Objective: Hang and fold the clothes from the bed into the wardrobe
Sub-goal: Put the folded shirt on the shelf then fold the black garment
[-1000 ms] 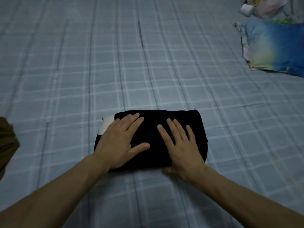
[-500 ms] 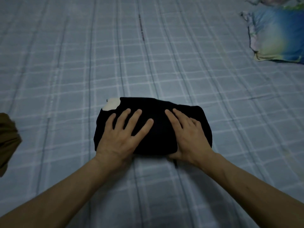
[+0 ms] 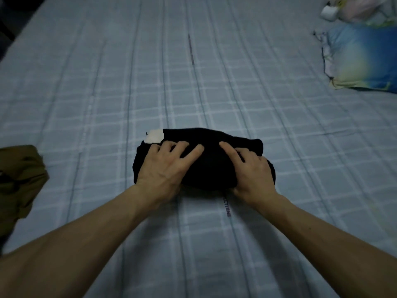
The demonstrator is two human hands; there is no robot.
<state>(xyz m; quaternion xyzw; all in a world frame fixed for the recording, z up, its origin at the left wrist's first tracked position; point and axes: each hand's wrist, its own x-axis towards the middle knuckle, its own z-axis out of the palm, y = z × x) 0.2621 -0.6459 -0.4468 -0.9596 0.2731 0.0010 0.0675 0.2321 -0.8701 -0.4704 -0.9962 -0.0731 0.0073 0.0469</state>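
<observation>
A folded black garment (image 3: 214,168) with a white patch (image 3: 154,136) at its far left corner lies on the checked blue bed sheet (image 3: 214,82). My left hand (image 3: 167,166) lies over its left half with fingers spread and tips curled into the cloth. My right hand (image 3: 251,171) covers its right half, with fingers bent over the top. Both thumbs are hidden under the near edge, so each hand grips the bundle. The cloth bulges up between the hands.
A brown garment (image 3: 19,179) lies crumpled at the left edge of the bed. A blue and yellow pillow (image 3: 363,61) sits at the far right, with a pale bundle and a small white object (image 3: 328,11) behind it. No wardrobe is in view.
Both hands went from lying flat on the black garment to curling round its near edge. The bundle has bunched up and looks thicker.
</observation>
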